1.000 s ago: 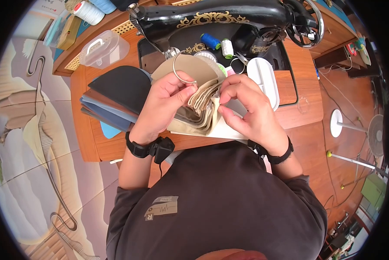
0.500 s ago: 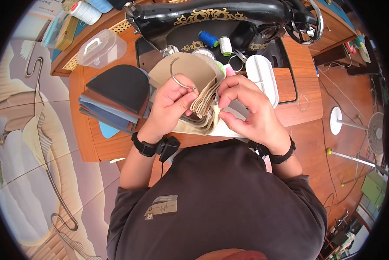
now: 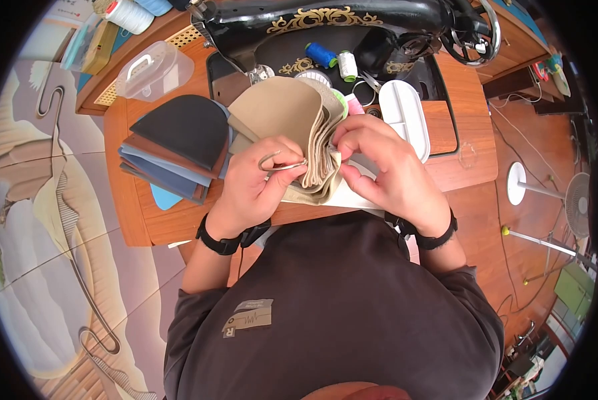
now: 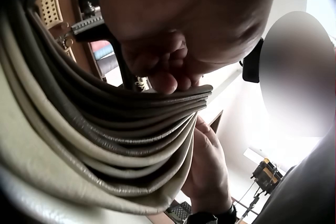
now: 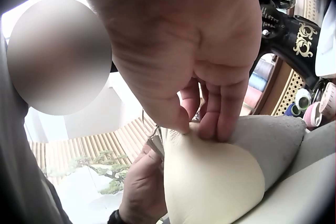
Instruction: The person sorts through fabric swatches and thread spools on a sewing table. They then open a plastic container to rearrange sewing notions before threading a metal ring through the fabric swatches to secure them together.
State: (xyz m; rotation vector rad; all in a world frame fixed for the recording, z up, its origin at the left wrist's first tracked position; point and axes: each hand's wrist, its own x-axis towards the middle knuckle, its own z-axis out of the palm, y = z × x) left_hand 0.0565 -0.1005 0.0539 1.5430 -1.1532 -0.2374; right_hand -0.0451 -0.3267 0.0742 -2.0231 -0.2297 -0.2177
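A fanned stack of tan and cream leather-like pieces (image 3: pixel 275 110) with rounded ends stands between my two hands. My left hand (image 3: pixel 259 183) pinches a thin metal ring (image 3: pixel 262 163) between thumb and fingers, one end of the ring right at the gathered edges of the stack. My right hand (image 3: pixel 399 170) pinches the corner of the stack from the other side. In the right wrist view, its thumb and fingertips grip the corner of a cream piece (image 5: pixel 210 182). The left wrist view shows the layered edges (image 4: pixel 131 145) curving together beneath the left fingers.
Left of the stack lies a pile of black, brown and blue pieces (image 3: pixel 179 133). Behind stands a black sewing machine (image 3: pixel 325 27) with blue (image 3: pixel 321 55) and white (image 3: pixel 347 67) thread spools. A white divided tray (image 3: pixel 405 120) sits at right, a clear box (image 3: pixel 155 70) at back left.
The left hand has turned over and moved closer to the stack, tipping the ring from a raised arc to a low, flatter one. The right hand keeps its pinch on the corner.
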